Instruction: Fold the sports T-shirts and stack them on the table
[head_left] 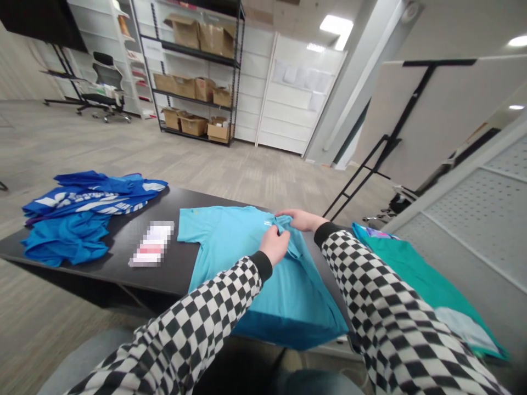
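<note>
- I have my left hand (275,245) and right hand (302,219) closed, pinching the light blue T-shirt (230,241).
- A loose pinch could let it slide off the tabletop (115,269) at lower center.

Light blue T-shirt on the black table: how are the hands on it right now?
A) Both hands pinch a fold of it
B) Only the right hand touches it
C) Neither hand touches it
A: the left hand and the right hand both pinch a fold of the light blue T-shirt, which lies on the black table.
</note>
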`<action>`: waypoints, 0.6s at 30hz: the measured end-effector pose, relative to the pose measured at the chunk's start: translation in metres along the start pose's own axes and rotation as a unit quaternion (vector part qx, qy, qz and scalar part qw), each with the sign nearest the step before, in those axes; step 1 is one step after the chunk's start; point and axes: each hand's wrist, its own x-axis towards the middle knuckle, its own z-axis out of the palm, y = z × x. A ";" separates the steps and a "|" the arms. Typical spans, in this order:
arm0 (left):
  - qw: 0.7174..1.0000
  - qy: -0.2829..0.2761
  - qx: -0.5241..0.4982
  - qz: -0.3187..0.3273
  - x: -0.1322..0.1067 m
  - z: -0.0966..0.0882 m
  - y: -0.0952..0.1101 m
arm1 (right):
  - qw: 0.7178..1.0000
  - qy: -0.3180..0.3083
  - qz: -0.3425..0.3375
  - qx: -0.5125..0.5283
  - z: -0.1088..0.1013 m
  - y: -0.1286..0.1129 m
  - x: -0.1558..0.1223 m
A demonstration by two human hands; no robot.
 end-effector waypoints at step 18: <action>0.992 0.032 -0.122 0.006 -0.036 0.001 0.003 | 0.993 0.087 -0.034 0.077 0.004 0.063 0.018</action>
